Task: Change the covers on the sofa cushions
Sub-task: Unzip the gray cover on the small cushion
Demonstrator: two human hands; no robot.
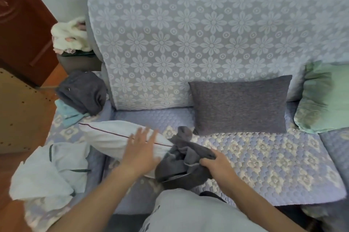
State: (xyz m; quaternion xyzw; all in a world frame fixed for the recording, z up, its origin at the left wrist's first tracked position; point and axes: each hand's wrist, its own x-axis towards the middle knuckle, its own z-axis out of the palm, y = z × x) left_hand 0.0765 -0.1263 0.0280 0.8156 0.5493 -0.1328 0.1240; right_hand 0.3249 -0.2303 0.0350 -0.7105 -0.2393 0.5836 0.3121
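On the sofa seat (264, 156), near its front edge, the left hand (140, 151) lies spread-fingered on the bare white cushion (109, 137). The right hand (217, 163) pinches the grey cover (181, 163); next, probably, its opening needs spreading wide.

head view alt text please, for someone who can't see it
A person leans over a floral-covered sofa, left hand spread flat on a bare white cushion while the right hand grips a crumpled grey cover beside it. A grey-covered cushion leans against the backrest, a green pillow to its right.
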